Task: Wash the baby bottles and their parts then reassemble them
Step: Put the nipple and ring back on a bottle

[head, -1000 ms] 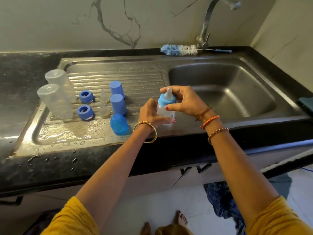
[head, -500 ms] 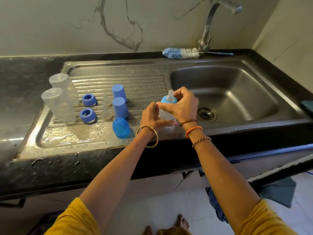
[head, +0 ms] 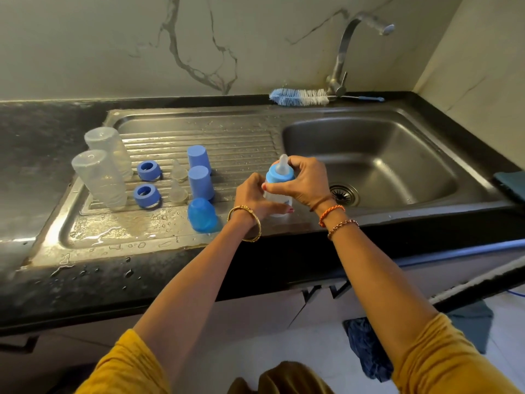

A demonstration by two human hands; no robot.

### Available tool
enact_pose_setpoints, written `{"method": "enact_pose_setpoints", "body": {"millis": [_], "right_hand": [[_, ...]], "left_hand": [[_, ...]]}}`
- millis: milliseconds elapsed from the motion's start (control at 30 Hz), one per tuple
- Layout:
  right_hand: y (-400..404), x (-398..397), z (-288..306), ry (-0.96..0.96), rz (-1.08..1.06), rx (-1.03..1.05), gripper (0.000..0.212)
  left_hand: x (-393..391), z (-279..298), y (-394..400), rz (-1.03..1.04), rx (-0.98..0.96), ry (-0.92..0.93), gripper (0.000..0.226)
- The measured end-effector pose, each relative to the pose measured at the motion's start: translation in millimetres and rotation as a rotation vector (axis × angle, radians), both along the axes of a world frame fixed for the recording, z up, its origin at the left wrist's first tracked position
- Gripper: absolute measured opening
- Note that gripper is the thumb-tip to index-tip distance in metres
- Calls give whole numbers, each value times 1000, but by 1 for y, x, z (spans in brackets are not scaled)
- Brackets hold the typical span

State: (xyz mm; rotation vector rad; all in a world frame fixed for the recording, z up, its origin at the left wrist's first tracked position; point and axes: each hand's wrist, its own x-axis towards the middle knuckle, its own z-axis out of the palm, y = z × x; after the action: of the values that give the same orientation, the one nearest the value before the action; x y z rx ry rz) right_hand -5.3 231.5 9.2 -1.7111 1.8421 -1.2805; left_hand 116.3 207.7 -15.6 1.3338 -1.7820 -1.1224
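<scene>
Over the last second my right hand has wound round the blue screw collar of the small clear plastic baby bottle: the wrist has swung inward over the sink's front rim, so I judge the ring is being tightened, and this first bottle is nearly reassembled. My left hand has barely moved. Its grip is closed round the bottle's body, holding it steady, while the right hand's fingers are curled shut on the collar.

The bottle stands upright above the front edge of the steel sink unit, between drainboard and basin (whether its base touches the rim, I cannot tell). Its long axis runs vertical, the translucent silicone teat pointing up.

On the drainboard towards the desk's left end, two clear bottles stand inverted, with two blue rings, two loose teats and three blue caps unassembled beside them.
</scene>
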Motion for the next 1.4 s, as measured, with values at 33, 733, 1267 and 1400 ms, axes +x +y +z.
{"method": "enact_pose_setpoints", "body": {"millis": [33, 733, 1267, 1400], "right_hand": [[0, 3, -1, 58, -71, -18, 48], [6, -34, 45, -437, 97, -49, 20], [17, -67, 94, -246, 519, -70, 44], [15, -62, 81, -333, 355, -169, 24]], "left_hand": [[0, 0, 0, 4, 0, 9, 61], [-58, 22, 15, -65, -54, 204, 82], [-62, 64, 3, -678, 150, 391, 48], [-70, 52, 7, -494, 134, 398, 41]]}}
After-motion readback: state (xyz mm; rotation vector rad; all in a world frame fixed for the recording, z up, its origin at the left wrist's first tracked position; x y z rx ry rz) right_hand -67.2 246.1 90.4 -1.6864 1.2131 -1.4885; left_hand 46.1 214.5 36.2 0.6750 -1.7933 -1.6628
